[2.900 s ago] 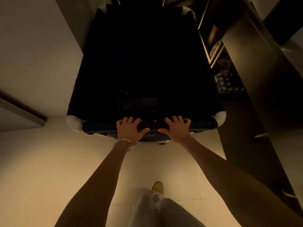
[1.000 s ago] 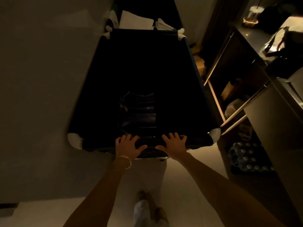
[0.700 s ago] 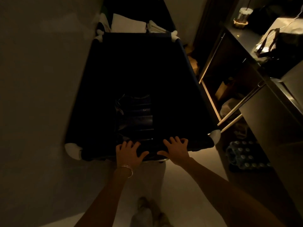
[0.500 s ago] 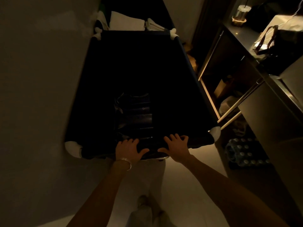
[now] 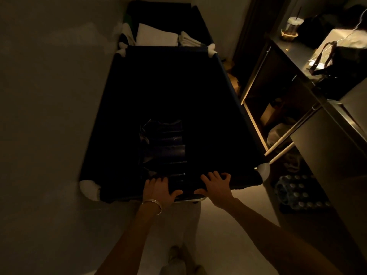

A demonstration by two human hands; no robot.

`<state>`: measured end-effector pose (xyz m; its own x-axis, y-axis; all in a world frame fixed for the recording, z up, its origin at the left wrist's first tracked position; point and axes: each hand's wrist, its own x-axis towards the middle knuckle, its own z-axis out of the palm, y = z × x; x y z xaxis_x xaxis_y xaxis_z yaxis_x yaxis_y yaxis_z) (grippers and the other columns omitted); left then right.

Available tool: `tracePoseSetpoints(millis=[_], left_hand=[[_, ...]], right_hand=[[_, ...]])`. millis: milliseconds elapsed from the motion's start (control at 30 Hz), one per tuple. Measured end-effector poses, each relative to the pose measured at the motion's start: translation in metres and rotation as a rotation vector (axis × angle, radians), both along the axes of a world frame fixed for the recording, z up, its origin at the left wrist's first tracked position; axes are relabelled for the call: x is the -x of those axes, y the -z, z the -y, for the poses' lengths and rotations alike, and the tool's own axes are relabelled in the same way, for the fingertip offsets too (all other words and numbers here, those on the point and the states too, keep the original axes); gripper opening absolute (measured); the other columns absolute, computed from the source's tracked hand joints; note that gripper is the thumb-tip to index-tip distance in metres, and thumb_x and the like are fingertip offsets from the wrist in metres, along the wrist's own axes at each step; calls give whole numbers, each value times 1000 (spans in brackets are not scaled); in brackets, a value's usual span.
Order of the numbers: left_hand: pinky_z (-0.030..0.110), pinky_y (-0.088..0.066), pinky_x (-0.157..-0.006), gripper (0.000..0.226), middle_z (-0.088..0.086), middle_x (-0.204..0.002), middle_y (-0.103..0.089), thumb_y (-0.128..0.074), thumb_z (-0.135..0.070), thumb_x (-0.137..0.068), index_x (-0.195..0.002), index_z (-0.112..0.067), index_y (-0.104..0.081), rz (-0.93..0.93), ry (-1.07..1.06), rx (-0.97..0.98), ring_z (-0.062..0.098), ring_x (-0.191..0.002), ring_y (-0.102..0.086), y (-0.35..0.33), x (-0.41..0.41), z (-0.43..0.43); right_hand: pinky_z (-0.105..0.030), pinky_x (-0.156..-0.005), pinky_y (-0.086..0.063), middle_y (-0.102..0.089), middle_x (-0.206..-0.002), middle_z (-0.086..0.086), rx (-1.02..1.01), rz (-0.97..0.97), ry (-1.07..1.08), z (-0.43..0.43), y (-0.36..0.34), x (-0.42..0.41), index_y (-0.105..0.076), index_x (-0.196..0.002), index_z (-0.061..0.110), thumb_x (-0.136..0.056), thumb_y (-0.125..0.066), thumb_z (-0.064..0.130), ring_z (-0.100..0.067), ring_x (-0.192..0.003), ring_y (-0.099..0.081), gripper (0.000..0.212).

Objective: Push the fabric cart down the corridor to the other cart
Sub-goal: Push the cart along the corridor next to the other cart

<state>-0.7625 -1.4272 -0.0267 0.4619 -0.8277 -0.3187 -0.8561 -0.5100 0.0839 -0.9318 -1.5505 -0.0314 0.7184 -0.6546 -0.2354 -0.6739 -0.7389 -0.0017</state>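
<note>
Head view: both hands are laid on the near rim of the fabric cart [image 5: 170,100], thumbs under, fingers curled over the dark cloth edge. The left hand [image 5: 157,192], with a bangle [image 5: 154,203] at the wrist, is set just left of the rim's middle; the right hand [image 5: 216,188] just right of it, a short gap left between them. Neither hand is spread flat; each is closed loosely about the rim, and nothing else is held. How firm the clasp is cannot be told in this dim light. The cart's long axis is run straight away from the hands, up the corridor, with white corner caps [image 5: 263,169] seen at its frame. The other cart [image 5: 164,22] is found dead ahead, folded white towels [image 5: 156,37] stacked in it; its near end appears to be met by, or just short of, the far rim of the pushed cart — contact cannot be confirmed. Both hands are equally near. A bare wall is kept close on the left; open shelving [image 5: 264,108] and a pack of bottles [image 5: 297,193] are passed on the right. The push is judged nearly complete; only a slight straight nudge seems needed, with the right corner watched against the shelving.
</note>
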Motion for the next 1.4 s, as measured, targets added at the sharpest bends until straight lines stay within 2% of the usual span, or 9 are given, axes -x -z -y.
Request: tracePoseSetpoints(millis=[133, 200, 267, 367, 533, 633, 867, 1167, 1400], left_hand=[[39, -34, -98, 73, 9, -123, -59, -38, -72, -81, -126, -14, -48, 4, -11, 23, 27, -114, -51, 2, -1, -1], [39, -35, -97, 76, 10, -123, -59, -36, -73, -79, -125, -14, -49, -1, -15, 38, 29, -113, -51, 2, 0, -1], [39, -34, -98, 77, 11, -124, -59, -36, -73, -79, -126, -13, -48, -20, -29, 55, 29, -114, -50, 0, 1, -2], [39, -32, -100, 76, 11, -129, -56, -40, -71, -81, -129, -13, -46, -47, -54, 86, 28, -118, -48, 1, 2, -7], [39, -29, -104, 81, 9, -130, -55, -36, -76, -77, -129, -15, -47, -71, -97, 135, 26, -120, -46, 1, 4, -16], [40, -24, -109, 68, 9, -133, -52, -45, -64, -83, -131, -15, -46, -88, -108, 143, 26, -123, -44, 0, 7, -19], [48, -11, -115, 53, 15, -139, -44, -46, -42, -93, -136, -12, -39, -72, -148, 192, 32, -132, -32, -11, 44, -16], [48, -15, -115, 65, 20, -148, -28, -51, -41, -90, -142, -11, -27, -16, -217, 204, 38, -139, -15, -11, 111, 8], [49, -16, -114, 62, 21, -150, -24, -53, -38, -90, -143, -16, -28, -8, -234, 216, 39, -139, -14, -14, 148, 20]], right_hand=[[-51, -68, -50, -70, -87, -8, 18, -21, -24, 3, -3, -4, -67, -95, 21, -74, -21, 68, -28, -82, -64, 70], [-56, -86, -40, -63, -112, -13, 12, -23, -46, 2, -3, -5, -58, -116, 20, -77, -21, 70, -32, -105, -56, 73], [-55, -100, -26, -46, -135, -13, -38, -51, -22, 3, -4, -5, -40, -134, 22, -82, -30, 70, -33, -125, -38, 71], [-52, -106, -19, -35, -144, -11, -57, -60, 5, -1, -5, -6, -30, -139, 24, -86, -36, 66, -32, -132, -27, 68], [-50, -105, -21, -38, -141, -11, -66, -17, -13, -11, -7, -11, -33, -137, 22, -89, -40, 58, -30, -130, -30, 61], [-47, -105, -22, -39, -139, -11, -71, 25, -45, -9, -15, -2, -35, -136, 20, -92, -44, 49, -30, -129, -31, 53], [-45, -107, -21, -38, -140, -11, -52, 78, -53, 14, -27, 54, -35, -137, 21, -93, -46, 41, -30, -130, -31, 50], [-46, -101, -30, -43, -136, -14, -60, 167, -107, 58, -42, 135, -37, -137, 16, -93, -49, 37, -32, -124, -38, 50], [-50, -106, -26, -43, -139, -16, -102, 172, -162, 82, -46, 177, -41, -134, 14, -91, -55, 33, -33, -129, -37, 49]])
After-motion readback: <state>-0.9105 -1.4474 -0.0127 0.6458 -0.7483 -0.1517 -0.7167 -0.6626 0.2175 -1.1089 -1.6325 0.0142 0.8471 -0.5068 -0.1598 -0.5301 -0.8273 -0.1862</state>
